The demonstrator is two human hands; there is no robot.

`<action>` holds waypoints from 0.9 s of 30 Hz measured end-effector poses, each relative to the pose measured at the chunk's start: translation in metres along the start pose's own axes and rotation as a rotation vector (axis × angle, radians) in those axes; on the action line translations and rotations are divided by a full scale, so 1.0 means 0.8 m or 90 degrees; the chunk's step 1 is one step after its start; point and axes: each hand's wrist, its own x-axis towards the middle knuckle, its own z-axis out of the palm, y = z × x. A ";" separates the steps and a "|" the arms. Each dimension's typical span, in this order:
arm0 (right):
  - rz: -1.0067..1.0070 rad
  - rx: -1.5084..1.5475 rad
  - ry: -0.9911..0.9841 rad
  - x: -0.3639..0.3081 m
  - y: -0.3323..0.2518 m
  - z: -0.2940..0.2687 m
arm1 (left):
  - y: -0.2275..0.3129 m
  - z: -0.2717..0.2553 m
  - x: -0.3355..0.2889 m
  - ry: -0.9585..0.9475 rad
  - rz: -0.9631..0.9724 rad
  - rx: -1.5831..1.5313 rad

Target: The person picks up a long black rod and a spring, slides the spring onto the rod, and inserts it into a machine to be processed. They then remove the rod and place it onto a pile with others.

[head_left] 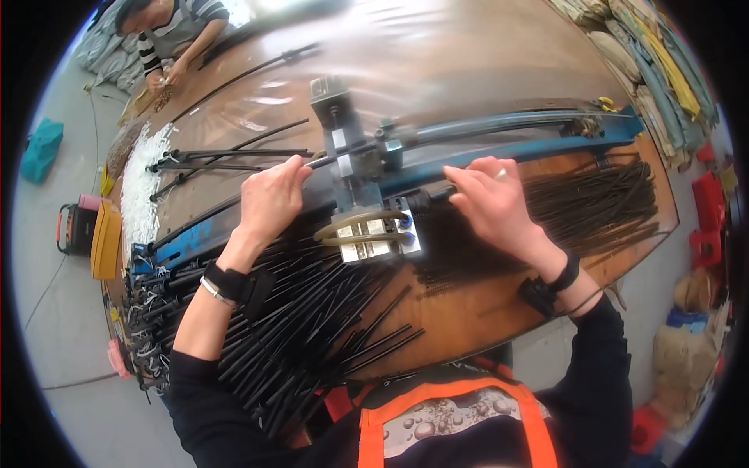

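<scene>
My left hand (pixel 269 199) is closed, thumb and forefinger pinching a thin black rod (pixel 318 162) left of the metal clamping device (pixel 355 183). On the device's right, my right hand (pixel 495 207) is closed, its fingertips round the end of a dark rod-like piece (pixel 431 196); the grip is partly hidden. Between the hands, the device carries silvery blocks (pixel 374 243) and looped hoses (pixel 351 226) at its near end. It sits across a long blue rail (pixel 507 148).
A heap of black rods (pixel 289 327) covers the table's near left, and thin dark rods (pixel 597 199) lie at right. White pieces (pixel 144 187) line the left edge. A co-worker (pixel 175 39) handles small things at the far left. Sacks (pixel 659 54) are stacked at far right.
</scene>
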 end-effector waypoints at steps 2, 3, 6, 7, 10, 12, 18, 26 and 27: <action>0.018 0.059 -0.076 0.004 -0.002 0.016 | 0.001 0.001 -0.001 0.001 -0.003 -0.002; 0.024 0.087 -0.114 0.005 -0.003 0.020 | 0.001 0.001 0.000 0.003 -0.005 0.002; 0.069 0.185 -0.116 -0.004 -0.010 0.025 | -0.002 0.006 -0.002 -0.002 -0.012 0.001; 0.092 0.236 -0.117 -0.010 -0.011 0.028 | -0.005 0.009 -0.003 0.024 0.004 0.014; 0.044 0.286 -0.058 -0.012 0.025 0.048 | 0.002 0.032 0.007 0.097 0.062 0.046; 0.037 0.308 -0.073 0.001 0.046 0.052 | -0.008 0.046 0.013 0.112 0.072 0.092; 0.003 0.019 -0.458 -0.119 -0.017 0.013 | -0.099 0.087 -0.040 0.147 0.185 0.146; -0.047 0.110 -0.491 -0.157 -0.078 0.015 | 0.028 0.019 -0.126 0.096 -0.050 0.253; 0.007 0.190 -0.454 -0.155 -0.090 0.018 | 0.076 -0.003 -0.165 0.054 -0.064 0.208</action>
